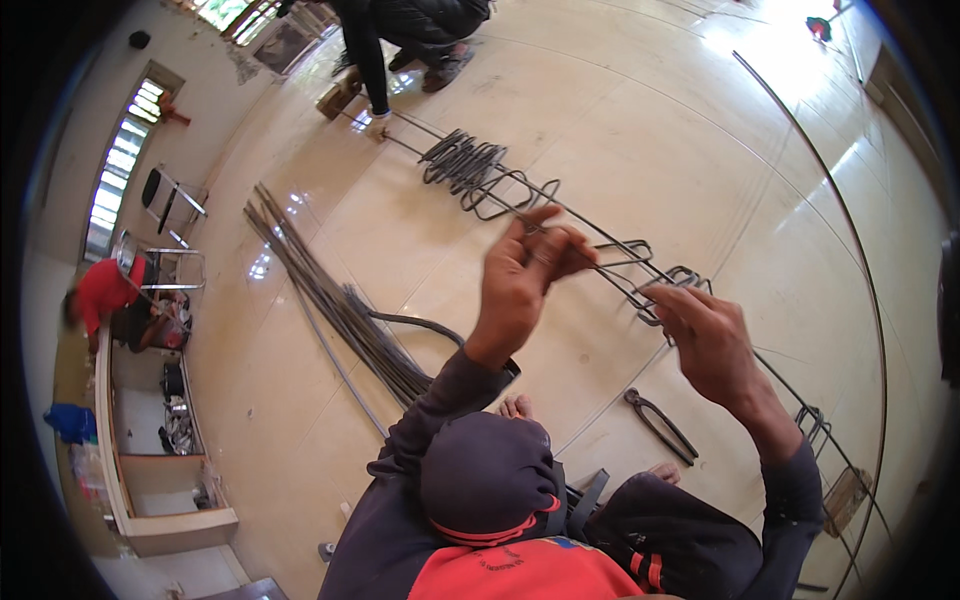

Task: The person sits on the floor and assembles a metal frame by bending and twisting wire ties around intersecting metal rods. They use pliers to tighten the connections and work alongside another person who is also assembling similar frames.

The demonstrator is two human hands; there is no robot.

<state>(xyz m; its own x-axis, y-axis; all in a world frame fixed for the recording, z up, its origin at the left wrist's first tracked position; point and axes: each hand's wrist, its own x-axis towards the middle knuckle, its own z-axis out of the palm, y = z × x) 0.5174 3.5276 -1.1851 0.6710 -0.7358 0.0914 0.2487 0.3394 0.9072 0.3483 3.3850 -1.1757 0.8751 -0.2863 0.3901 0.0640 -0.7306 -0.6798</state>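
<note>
Two long steel bars (600,240) run diagonally across the tiled floor, resting on wooden blocks. Bent steel stirrups (465,165) hang on the bars in a tight bunch farther up, and a few are spaced out near my hands. My left hand (525,280) is raised, fingers pinched together around the long bar beside a stirrup (625,250). My right hand (705,340) grips another stirrup (650,305) on the bars with thumb and fingertips. A pair of dark pincers (660,425) lies on the floor below my right hand.
A bundle of long rods (330,300) lies on the floor to my left. A thin curved rod (850,230) runs along the right side. A person (400,40) crouches at the bars' far end by a wooden block (340,95). Another person in red (105,290) sits far left near a chair (165,195).
</note>
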